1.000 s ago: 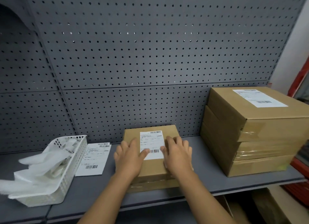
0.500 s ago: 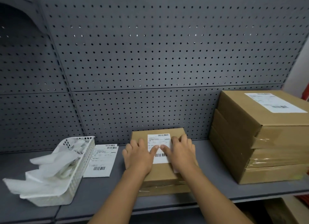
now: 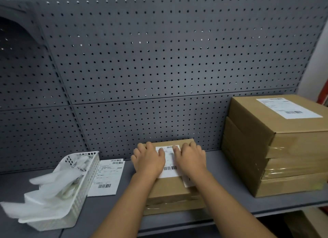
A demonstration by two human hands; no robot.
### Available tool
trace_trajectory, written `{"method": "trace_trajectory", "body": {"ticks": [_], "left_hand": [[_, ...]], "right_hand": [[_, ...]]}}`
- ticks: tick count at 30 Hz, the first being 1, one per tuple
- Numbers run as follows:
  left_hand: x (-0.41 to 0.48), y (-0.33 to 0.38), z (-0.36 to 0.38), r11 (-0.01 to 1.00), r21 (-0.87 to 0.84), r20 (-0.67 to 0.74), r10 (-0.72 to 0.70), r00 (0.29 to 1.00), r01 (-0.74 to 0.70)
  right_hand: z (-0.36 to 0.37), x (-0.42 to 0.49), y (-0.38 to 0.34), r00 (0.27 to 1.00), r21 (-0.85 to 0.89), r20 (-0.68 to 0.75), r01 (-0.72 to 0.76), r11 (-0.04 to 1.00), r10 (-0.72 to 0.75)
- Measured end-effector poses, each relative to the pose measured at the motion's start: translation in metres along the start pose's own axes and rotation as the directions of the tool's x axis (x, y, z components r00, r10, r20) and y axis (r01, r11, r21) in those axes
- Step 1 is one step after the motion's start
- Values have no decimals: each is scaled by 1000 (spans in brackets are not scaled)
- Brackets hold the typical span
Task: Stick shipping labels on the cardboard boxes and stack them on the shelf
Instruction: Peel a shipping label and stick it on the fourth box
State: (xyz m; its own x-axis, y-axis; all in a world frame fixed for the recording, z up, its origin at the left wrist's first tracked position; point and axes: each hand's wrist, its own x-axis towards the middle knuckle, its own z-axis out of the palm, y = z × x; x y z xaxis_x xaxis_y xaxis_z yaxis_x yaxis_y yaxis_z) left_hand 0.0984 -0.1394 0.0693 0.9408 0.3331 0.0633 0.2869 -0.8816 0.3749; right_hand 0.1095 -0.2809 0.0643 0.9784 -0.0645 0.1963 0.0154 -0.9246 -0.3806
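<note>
A flat cardboard box lies in the middle of the grey shelf. A white shipping label with barcodes lies on its top. My left hand presses flat on the label's left side. My right hand presses flat on the label's right side. Both hands have straight fingers and cover the label's edges. Under my right wrist a second white sheet edge shows. A stack of larger cardboard boxes stands at the right, the top one carrying its own label.
Loose label sheets lie on the shelf left of the box. A white plastic basket holding white backing strips stands at the far left. A grey pegboard wall backs the shelf. More cardboard shows below the shelf at lower right.
Both hands have slid forward along the label towards its far end, still pressing on it. The view has shifted so the box stack sits further right.
</note>
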Motion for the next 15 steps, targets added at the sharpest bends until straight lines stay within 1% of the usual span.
{"method": "trace_trajectory", "body": {"ticks": [2,4,8,13,15], "left_hand": [[6,5,3,1000,-5,6,3,1000,-3],[6,0,16,997,76,35,-4,999,2],[6,-10,32,988,156,-25,-1,1000,5],[13,-7,27,986,167,15,-4,1000,2],[21,-6,19,988,153,66,-13,998,3]], "right_hand": [[2,7,-5,1000,-17,25,-11,1000,11],[10,7,-5,999,-8,48,-22,1000,23],[26,9,0,999,-18,-29,-28,999,28],[24,15,10,999,10,-35,5,1000,-5],[21,17,10,1000,0,-25,2,1000,-2]]}}
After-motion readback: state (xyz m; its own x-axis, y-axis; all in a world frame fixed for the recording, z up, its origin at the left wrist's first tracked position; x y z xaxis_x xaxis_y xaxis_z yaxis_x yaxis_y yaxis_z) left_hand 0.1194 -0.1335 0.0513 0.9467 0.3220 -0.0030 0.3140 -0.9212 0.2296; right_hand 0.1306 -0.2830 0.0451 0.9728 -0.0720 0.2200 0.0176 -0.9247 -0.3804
